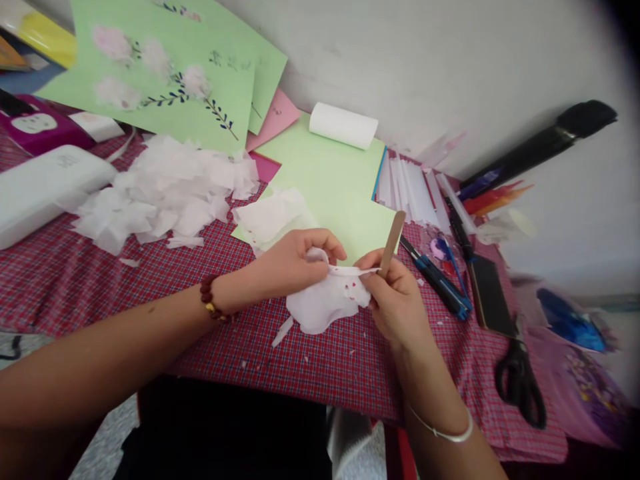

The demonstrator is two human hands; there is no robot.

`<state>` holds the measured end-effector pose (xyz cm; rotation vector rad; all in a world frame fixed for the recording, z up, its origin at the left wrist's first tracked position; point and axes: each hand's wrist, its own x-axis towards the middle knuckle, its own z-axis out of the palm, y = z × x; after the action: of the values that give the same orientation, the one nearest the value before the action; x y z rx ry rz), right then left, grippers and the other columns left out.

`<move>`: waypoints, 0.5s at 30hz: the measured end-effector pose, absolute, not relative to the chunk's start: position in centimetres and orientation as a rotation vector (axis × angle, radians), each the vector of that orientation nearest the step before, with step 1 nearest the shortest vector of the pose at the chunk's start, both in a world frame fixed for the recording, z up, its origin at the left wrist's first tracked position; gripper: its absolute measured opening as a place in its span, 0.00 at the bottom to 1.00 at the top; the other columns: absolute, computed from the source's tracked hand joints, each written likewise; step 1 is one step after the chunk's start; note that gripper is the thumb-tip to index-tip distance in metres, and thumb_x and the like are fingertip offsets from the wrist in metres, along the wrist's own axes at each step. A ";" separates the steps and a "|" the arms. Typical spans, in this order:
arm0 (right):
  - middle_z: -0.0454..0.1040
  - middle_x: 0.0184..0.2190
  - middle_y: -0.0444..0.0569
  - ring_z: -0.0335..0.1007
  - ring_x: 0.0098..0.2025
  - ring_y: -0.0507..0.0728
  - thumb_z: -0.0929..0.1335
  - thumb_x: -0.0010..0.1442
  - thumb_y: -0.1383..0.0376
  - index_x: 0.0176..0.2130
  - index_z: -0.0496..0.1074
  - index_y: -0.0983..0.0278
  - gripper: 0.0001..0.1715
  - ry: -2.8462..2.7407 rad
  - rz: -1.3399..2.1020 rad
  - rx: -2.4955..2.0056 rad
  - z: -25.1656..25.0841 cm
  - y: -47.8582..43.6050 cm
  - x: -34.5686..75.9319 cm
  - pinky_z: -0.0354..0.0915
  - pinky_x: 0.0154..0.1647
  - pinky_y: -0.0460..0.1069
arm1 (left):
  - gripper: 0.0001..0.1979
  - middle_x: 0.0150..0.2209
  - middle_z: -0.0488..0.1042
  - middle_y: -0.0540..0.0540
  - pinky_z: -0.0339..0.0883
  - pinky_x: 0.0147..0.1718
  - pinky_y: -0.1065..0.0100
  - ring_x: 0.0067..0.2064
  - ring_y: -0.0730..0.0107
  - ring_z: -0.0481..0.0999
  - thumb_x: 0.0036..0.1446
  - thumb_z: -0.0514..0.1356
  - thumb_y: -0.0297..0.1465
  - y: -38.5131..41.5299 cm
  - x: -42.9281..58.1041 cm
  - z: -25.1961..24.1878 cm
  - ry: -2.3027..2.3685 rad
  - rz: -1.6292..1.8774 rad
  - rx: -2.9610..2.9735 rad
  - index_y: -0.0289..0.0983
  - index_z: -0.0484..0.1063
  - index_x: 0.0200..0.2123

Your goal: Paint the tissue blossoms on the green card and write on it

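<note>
Between my hands is a thin white tissue paper [320,310] with a folded upper edge and small red specks. My left hand [305,257] pinches it at the left end of the fold. At the other end, my right hand [397,293] grips the paper together with a flat wooden craft stick [391,243], which points up out of the fingers. Just behind my left hand lies another white sheet [275,217], resting on light green paper [330,193]. Small white scraps are scattered on the checked cloth below.
Left of my hands is a heap of white tissue pieces [170,180]. A green card [175,67] with tissue flowers stands behind it. A paper roll [344,125] lies by the wall. To the right are a blue utility knife [437,280], a phone [493,293] and black scissors [520,380].
</note>
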<state>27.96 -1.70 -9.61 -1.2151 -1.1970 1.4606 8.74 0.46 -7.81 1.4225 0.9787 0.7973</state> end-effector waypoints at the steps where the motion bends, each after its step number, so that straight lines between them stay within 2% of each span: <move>1: 0.57 0.18 0.37 0.50 0.17 0.46 0.69 0.57 0.66 0.33 0.69 0.59 0.03 -1.201 1.451 -1.213 -9.6 -1.7 28.0 0.47 0.17 0.44 | 0.13 0.34 0.73 0.49 0.63 0.31 0.72 0.33 0.73 0.70 0.44 0.54 0.23 0.4 8.7 -7.6 0.971 0.789 1.524 0.36 0.70 0.36; 3: 0.56 0.17 0.37 0.49 0.17 0.46 0.69 0.57 0.65 0.33 0.69 0.59 0.03 -1.210 1.432 -1.210 -9.7 -1.7 28.0 0.45 0.16 0.44 | 0.14 0.39 0.73 0.47 0.65 0.39 0.69 0.41 0.68 0.71 0.46 0.58 0.25 0.2 8.8 -7.5 0.936 0.824 1.712 0.36 0.71 0.39; 5: 0.55 0.17 0.36 0.47 0.17 0.46 0.69 0.58 0.64 0.33 0.69 0.59 0.03 -1.224 1.427 -1.212 -9.8 -1.7 28.1 0.44 0.17 0.44 | 0.13 0.40 0.73 0.46 0.64 0.44 0.66 0.43 0.66 0.71 0.48 0.61 0.28 0.0 9.0 -7.6 0.919 0.886 1.862 0.36 0.70 0.40; 9: 0.60 0.20 0.38 0.48 0.18 0.46 0.69 0.57 0.65 0.32 0.70 0.59 0.02 -1.273 1.457 -1.175 -9.9 -1.8 28.1 0.46 0.18 0.44 | 0.03 0.32 0.71 0.49 0.62 0.37 0.69 0.35 0.70 0.70 0.53 0.58 0.29 -0.4 9.4 -8.6 0.997 0.913 1.983 0.37 0.67 0.32; 11: 0.64 0.24 0.39 0.49 0.18 0.45 0.69 0.56 0.66 0.31 0.70 0.60 0.03 -1.280 1.472 -1.140 -9.9 -1.8 28.1 0.47 0.19 0.45 | 0.03 0.28 0.70 0.51 0.60 0.33 0.70 0.31 0.73 0.68 0.55 0.57 0.29 -0.4 9.4 -8.9 1.025 0.896 2.009 0.37 0.65 0.29; 15: 0.67 0.26 0.40 0.48 0.18 0.45 0.69 0.56 0.66 0.29 0.69 0.60 0.04 -1.236 1.493 -1.109 -9.5 -1.6 28.0 0.47 0.18 0.45 | 0.03 0.31 0.71 0.50 0.61 0.35 0.70 0.32 0.73 0.69 0.54 0.56 0.25 -0.5 9.2 -9.1 0.986 0.931 2.141 0.37 0.67 0.33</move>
<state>28.05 -1.62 -9.55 -1.1093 -1.2365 1.4927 9.22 -0.48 -9.09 2.1410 0.9858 0.9311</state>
